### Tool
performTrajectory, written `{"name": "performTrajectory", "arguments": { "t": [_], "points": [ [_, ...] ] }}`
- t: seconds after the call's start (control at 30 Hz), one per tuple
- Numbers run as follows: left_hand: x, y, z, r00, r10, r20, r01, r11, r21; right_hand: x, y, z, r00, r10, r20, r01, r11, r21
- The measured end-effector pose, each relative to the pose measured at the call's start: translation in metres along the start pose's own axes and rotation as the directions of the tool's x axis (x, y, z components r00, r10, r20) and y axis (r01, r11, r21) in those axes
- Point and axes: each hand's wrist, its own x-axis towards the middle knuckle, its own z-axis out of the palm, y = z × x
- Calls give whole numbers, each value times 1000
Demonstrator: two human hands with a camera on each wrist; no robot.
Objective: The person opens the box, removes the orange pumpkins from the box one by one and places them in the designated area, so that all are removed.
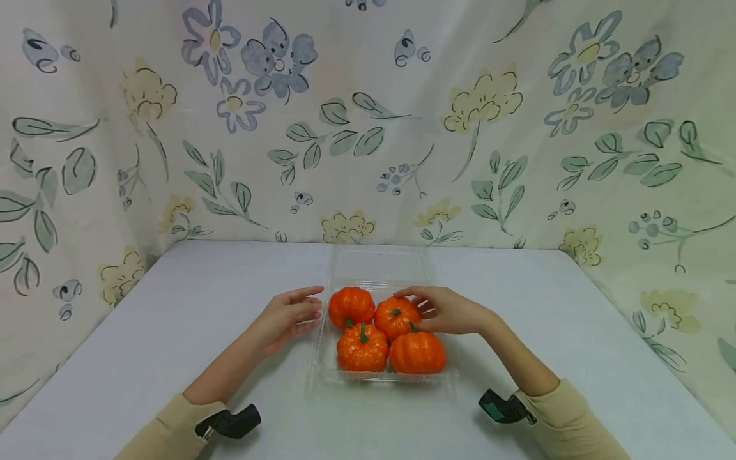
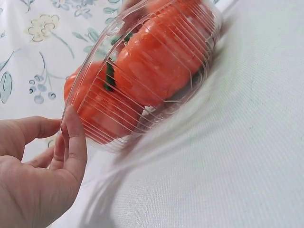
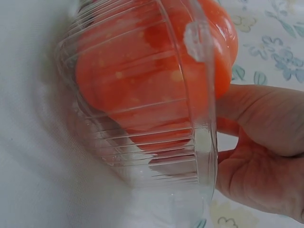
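A clear plastic clamshell box (image 1: 384,377) stands on the table with its lid (image 1: 382,262) folded back. Several orange toy pumpkins with green stems sit in it. My right hand (image 1: 451,311) holds the back right pumpkin (image 1: 392,317), fingers curved over its top and side. Near that thumb is the front right pumpkin (image 1: 418,353). The front left pumpkin (image 1: 361,350) and back left pumpkin (image 1: 351,305) lie nearer the other side. My left hand (image 1: 287,319) is at the box's left rim, its fingertips touching the edge in the left wrist view (image 2: 42,166).
A white cloth covers the table (image 1: 230,275). Behind and beside it hangs a flower-patterned curtain (image 1: 356,128). Dark cameras are strapped at the left wrist (image 1: 230,421) and the right wrist (image 1: 506,407), over beige sleeves.
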Motion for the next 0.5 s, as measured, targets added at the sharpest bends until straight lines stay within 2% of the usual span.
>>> {"name": "performTrajectory", "arguments": {
  "t": [0.5],
  "points": [
    [-1, 1, 1, 1000, -2, 6, 3, 1000, -7, 1, 6, 0, 1000, 4, -14, -3, 999, 39]
  ]
}}
